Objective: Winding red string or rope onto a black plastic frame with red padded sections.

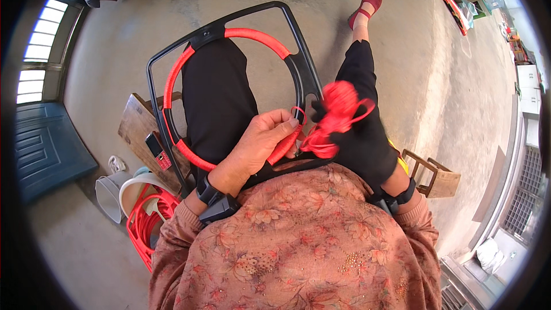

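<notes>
Across my lap rests a black frame [241, 14] with a round ring inside it. Tightly wound red cord [258, 37] covers several stretches of the ring; black parts show between them. My left hand [258, 140] is bare and closed on the ring's near right side, thumb and fingers pinching where a small loop of cord stands up. My right hand [370, 146], in a black glove, grips a loose bundle of red cord [340, 103] just right of the ring. The bundle is smeared by motion, and some right fingers are hidden behind it.
A wooden stool [135, 126] on my left bears a red-and-black phone [158, 150]. Beside it stand a pale bucket [109, 195] and coils of red cord [152, 218]. Another small wooden stool [439, 178] is at my right. Shelves and goods line the right wall.
</notes>
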